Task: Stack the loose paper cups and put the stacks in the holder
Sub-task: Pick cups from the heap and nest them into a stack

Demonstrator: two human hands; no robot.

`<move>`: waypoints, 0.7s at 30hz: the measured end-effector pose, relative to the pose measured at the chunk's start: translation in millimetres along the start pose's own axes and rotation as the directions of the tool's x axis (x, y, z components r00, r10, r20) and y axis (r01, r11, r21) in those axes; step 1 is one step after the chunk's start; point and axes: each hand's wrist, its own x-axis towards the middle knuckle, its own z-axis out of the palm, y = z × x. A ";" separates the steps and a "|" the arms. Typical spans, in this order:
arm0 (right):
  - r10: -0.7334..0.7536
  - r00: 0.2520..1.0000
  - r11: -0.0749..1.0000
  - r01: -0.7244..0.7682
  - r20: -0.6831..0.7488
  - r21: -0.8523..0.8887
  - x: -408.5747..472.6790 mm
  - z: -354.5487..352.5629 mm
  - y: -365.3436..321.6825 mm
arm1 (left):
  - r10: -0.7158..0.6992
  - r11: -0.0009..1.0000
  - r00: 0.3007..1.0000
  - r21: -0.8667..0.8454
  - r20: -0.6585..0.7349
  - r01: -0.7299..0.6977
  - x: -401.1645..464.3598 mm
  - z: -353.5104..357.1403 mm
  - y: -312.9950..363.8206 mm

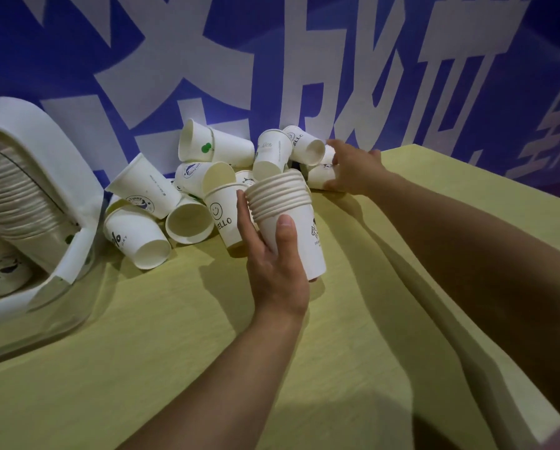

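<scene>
Ribbed-rimmed paper cup stack

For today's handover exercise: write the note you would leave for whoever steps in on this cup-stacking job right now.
Left hand: grips a nested stack of cups, held upright above the table.
Right hand: reaching into the far side of the loose cups, fingers on a lying cup; whether it grips it is unclear.
Loose cups: piled against the blue wall, most tipped over.
Holder: at the left, already holds a long stack.
Done: some cups stacked, some in the holder.
Left: stack the pile, load the holder.
</scene>
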 end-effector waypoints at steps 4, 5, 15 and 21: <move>0.028 1.000 0.998 -0.028 0.005 -0.051 -18.6 -11.1 10.1 | 0.003 0.999 1.000 0.036 -0.001 -0.003 -0.7 -0.7 2.2; 0.047 0.999 0.998 -0.047 -0.006 -0.033 -26.4 -14.8 12.7 | 0.010 0.999 1.000 0.045 -0.002 -0.009 -0.9 -0.7 2.5; 0.179 0.949 0.596 0.107 -0.261 0.796 -130.0 -33.1 7.1 | 0.067 0.994 0.994 0.080 0.091 -0.075 -4.6 1.7 4.7; 0.143 0.922 0.417 0.274 -0.361 0.867 -140.0 -35.4 -11.6 | 0.093 0.990 0.973 0.081 0.213 -0.113 -9.1 2.3 4.1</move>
